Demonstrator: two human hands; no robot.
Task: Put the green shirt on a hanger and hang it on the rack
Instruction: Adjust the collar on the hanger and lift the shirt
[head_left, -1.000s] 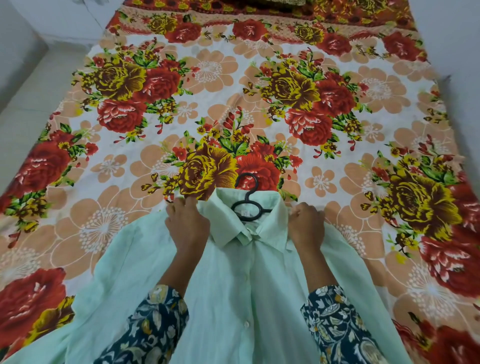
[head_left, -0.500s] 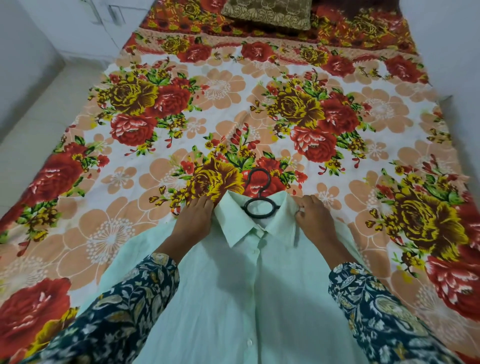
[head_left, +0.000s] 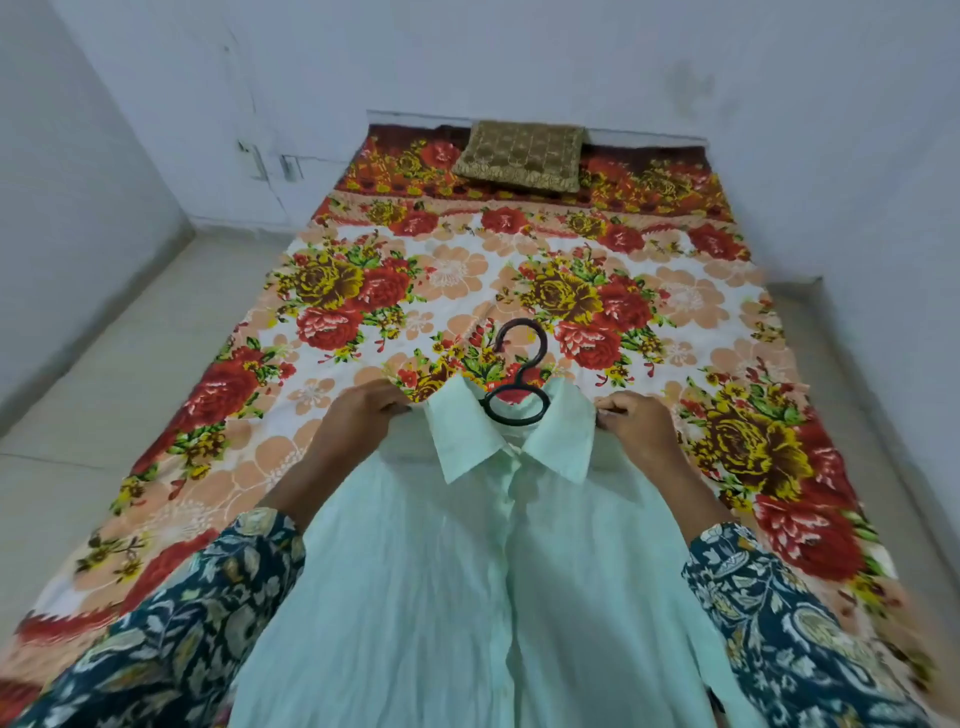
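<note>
The pale green shirt (head_left: 467, 571) is held up off the bed, buttoned, collar on top. A black hanger (head_left: 519, 384) sits inside it; only its hook and neck loop stick out above the collar, the arms are hidden under the cloth. My left hand (head_left: 358, 415) pinches the shirt's left shoulder beside the collar. My right hand (head_left: 631, 421) pinches the right shoulder in the same way. No rack is in view.
A bed with a red and yellow floral sheet (head_left: 649, 306) fills the middle. A gold-brown cushion (head_left: 522, 156) lies at its far end against the white wall. Pale floor tiles (head_left: 119, 395) run along the left side.
Both hands have lifted the shirt with the hanger from lying flat on the bed to held up. The view has tilted up, so the cushion and back wall now show.
</note>
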